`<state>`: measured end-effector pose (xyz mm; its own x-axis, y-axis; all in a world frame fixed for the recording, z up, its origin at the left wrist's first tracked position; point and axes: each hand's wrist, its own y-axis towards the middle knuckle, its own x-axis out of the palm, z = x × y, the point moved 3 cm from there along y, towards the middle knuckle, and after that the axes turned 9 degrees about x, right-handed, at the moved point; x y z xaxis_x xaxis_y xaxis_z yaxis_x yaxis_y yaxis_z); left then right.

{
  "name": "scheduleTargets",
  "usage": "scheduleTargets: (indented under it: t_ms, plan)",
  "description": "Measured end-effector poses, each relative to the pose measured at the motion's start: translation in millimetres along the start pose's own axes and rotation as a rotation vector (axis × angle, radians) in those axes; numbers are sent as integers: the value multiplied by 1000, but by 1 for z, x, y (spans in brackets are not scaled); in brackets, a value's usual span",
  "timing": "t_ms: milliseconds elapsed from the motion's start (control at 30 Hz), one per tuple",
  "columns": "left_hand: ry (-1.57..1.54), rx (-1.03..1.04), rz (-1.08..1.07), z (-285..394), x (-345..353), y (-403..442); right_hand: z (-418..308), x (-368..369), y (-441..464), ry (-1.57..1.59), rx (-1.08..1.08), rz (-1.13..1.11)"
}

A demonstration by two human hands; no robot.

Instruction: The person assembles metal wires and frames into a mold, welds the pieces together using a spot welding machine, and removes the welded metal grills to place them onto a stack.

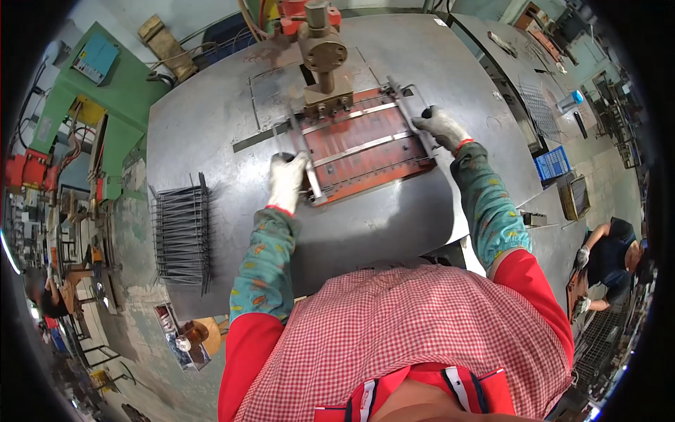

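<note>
A flat red-brown jig (357,151) with metal strips across it and metal bars along both sides lies on the steel table (394,225). My left hand (287,181), in a whitish glove with dark fingertips, is closed on its left side bar (309,165). On the opposite side, my right hand (443,128), gloved alike, grips the jig at its right bar (415,119). The fingers of both hands are partly hidden. Above the jig's far edge stands a brass-coloured machine head (323,53) with a bolted block (329,97); whether they touch cannot be seen.
A stack of dark wire racks (181,235) sits at the table's left. Green machinery (105,91) stands beyond it. To the right are a blue basket (553,163) and another bench (520,77). A co-worker (610,257) is at the far right; another person (53,299) is far left.
</note>
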<state>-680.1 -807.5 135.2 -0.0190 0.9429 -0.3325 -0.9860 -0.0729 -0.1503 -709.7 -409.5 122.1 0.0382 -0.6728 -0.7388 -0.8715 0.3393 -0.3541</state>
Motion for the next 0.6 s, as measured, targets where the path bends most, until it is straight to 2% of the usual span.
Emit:
scheduleTargets:
  t_ms: [67, 133, 167, 200, 233, 333, 500, 567, 600]
  plan:
    - [34, -8, 17, -31, -23, 11, -18, 18, -13, -42, 4, 25]
    - [-153, 47, 32, -47, -50, 12, -51, 31, -38, -54, -18, -38]
    - [-150, 19, 12, -39, -65, 2, -59, 43, -42, -26, 27, -95]
    - [-151, -2, -7, -27, -77, -2, -74, 52, -54, -45, 6, -34]
    - [-17, -50, 28, -31, -87, 1, -78, 50, -57, -21, 19, -74]
    - [-136, 4, 26, -37, -83, 2, -75, 50, -58, 24, 34, -119]
    - [-128, -2, 30, -32, -82, -2, -74, 49, -62, 76, 14, -113]
    - [-169, 2, 65, -18, -81, -12, -78, 47, -65, 76, 40, -127]
    - [-236, -25, 66, -31, -84, -7, -77, 46, -63, 82, 31, -123]
